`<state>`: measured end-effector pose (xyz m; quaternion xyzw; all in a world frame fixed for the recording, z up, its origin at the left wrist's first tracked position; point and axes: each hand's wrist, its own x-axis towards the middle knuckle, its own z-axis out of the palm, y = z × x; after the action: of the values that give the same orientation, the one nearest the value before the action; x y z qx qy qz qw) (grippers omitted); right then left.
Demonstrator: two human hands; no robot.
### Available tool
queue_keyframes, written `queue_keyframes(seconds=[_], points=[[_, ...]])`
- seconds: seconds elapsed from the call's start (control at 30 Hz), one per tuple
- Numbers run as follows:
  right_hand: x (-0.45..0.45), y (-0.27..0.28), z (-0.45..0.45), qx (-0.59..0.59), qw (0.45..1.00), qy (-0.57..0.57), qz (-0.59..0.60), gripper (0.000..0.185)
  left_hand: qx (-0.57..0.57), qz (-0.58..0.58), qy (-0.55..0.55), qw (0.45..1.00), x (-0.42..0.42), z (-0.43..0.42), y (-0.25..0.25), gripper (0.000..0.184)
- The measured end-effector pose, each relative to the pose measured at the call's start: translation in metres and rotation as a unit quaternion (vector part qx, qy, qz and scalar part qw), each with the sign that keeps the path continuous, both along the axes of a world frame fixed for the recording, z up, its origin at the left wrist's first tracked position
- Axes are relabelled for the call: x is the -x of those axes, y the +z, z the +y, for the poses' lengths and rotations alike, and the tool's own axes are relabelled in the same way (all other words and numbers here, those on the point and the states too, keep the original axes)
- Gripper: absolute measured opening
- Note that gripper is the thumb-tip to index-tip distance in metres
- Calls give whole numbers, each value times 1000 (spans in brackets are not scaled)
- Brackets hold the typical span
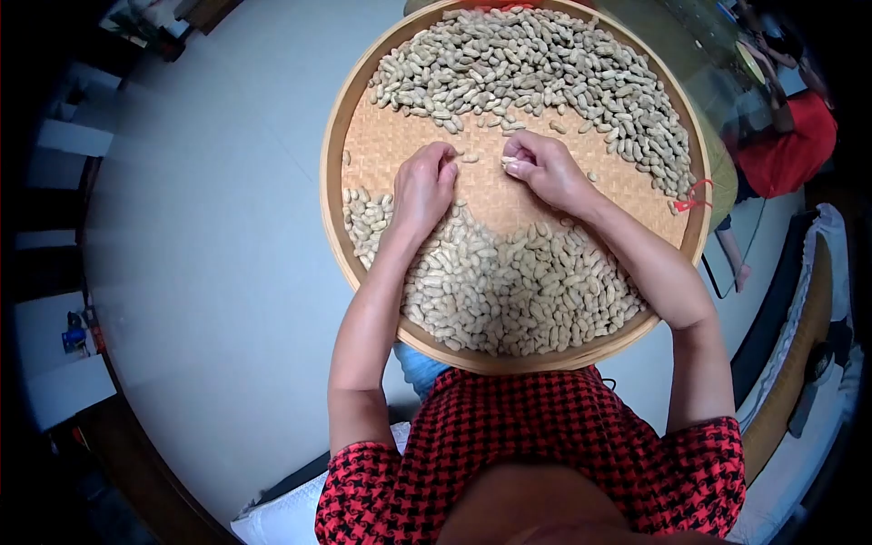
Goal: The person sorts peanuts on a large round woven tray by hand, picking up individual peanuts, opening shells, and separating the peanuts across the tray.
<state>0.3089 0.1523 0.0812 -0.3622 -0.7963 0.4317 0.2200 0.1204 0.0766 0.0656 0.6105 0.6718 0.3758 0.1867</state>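
Note:
A round woven bamboo tray [486, 202] lies in front of me, with unshelled peanuts [522, 282] in a pale pile on the near side. Across the far side spreads another, greyer pile of peanuts [509, 59]. My right hand [549, 173], over the bare weave right of the middle, pinches a peanut [509, 162] between thumb and fingers. My left hand [425, 186] is curled closed just left of the middle, low over the weave. Its fingertips are partly hidden, so what they hold cannot be made out. A loose peanut [470, 158] lies beside them.
A red string [692, 195] is tied at the tray's right rim. Another person in a red top [790, 145] sits at the upper right. A cushioned seat [799, 336] stands on the right, pale floor [209, 227] on the left.

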Motion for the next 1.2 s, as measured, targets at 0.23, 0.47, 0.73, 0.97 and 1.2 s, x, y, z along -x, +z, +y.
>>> queue_keyframes(seconds=[0.23,0.47,0.73,0.97,1.2], points=[[-20,6,-10,338,921,-4,196,14,-13,84,-42,995,-10,16,-4,15],[-25,2,-16,530,800,38,278,21,-20,7,-14,1000,-5,11,-11,14],[-26,10,-20,561,778,15,284,20,-26,78,19,996,-5,15,-11,12],[-25,8,-24,475,848,-14,233,15,99,-514,32,852,-5,10,4,6],[-19,7,-30,354,912,0,209,15,101,-665,-5,740,-6,-7,9,8]])
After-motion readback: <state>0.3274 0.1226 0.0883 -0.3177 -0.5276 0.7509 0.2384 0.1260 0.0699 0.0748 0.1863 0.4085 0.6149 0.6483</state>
